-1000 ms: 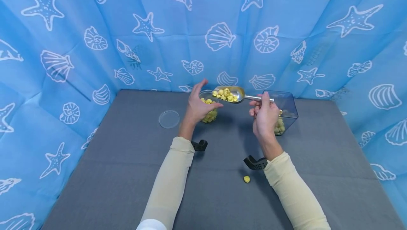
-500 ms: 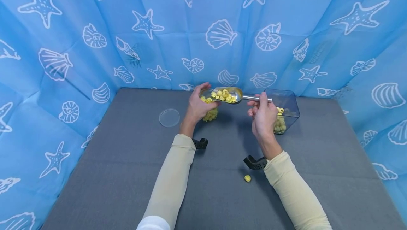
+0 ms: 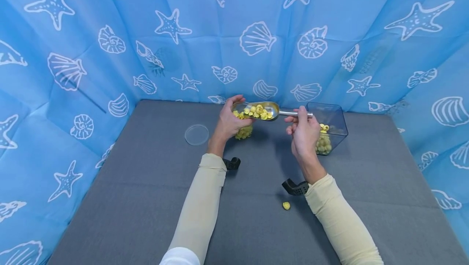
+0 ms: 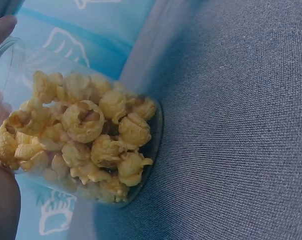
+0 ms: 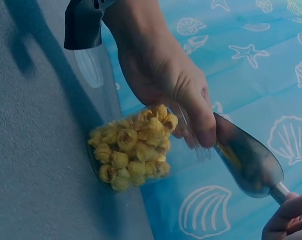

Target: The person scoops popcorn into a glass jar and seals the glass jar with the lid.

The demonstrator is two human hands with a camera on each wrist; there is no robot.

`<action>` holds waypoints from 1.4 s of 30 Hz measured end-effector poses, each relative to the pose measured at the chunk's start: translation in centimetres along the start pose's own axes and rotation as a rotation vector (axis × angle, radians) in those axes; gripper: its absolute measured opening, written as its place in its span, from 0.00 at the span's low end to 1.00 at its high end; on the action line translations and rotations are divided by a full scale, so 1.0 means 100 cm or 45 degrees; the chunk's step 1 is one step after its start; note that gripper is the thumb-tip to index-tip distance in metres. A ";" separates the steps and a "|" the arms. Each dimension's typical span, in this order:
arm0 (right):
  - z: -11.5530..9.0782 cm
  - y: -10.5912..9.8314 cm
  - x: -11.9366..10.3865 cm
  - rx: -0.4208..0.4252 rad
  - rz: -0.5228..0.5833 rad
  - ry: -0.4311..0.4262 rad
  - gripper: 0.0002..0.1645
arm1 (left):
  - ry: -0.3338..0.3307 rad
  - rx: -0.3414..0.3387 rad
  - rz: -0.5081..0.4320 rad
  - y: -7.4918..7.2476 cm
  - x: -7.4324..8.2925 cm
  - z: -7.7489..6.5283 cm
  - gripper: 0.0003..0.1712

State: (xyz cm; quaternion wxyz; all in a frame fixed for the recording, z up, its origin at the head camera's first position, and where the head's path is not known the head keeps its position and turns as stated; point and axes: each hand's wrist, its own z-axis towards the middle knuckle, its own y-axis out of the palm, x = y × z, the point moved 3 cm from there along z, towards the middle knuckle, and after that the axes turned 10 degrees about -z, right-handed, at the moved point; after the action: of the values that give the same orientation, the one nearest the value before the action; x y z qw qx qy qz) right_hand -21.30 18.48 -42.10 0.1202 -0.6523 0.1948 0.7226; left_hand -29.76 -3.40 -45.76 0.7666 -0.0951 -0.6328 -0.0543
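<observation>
My left hand [image 3: 229,123] grips a clear round jar [image 5: 183,160] near its rim, thumb on the near side. Popcorn [image 4: 83,122] fills much of the jar, which stands on the grey cloth. With my right hand [image 3: 305,134] I hold the thin handle of a metal scoop [image 5: 253,165]. Yellow popcorn [image 3: 258,111] lies in the scoop's bowl, and the scoop's front end is at the jar's mouth, just above my left thumb. Part of the jar is hidden behind the left hand in the head view.
Behind my right hand, a clear square-sided container [image 3: 335,120] holds more popcorn. A round clear lid [image 3: 196,134] lies flat left of the jar. One loose popcorn piece [image 3: 286,205] is on the grey cloth [image 3: 146,208] between my forearms. A blue shell-print curtain [image 3: 205,41] surrounds the table.
The scoop has shifted slightly left, so its front end reaches over the jar's mouth. My left thumb and fingers have drawn in around the jar's rim.
</observation>
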 end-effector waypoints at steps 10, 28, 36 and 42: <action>0.002 -0.002 -0.014 0.009 -0.289 -0.151 0.24 | -0.017 0.015 0.001 0.001 0.001 0.000 0.50; -0.008 0.010 -0.048 0.055 -0.788 -0.481 0.26 | 0.026 0.039 -0.027 0.002 -0.002 0.001 0.51; -0.008 0.009 -0.046 0.055 -0.800 -0.470 0.25 | 0.003 0.047 -0.017 0.002 -0.001 0.000 0.51; -0.007 0.006 -0.040 0.036 -0.751 -0.407 0.26 | 0.002 0.053 -0.002 0.002 -0.002 0.000 0.51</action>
State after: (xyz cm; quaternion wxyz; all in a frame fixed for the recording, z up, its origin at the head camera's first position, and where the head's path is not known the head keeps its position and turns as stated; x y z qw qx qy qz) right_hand -20.50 17.95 -38.15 0.3623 -0.5572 -0.0136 0.7471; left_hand -29.75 -3.26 -45.95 0.7689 -0.0786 -0.6332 -0.0416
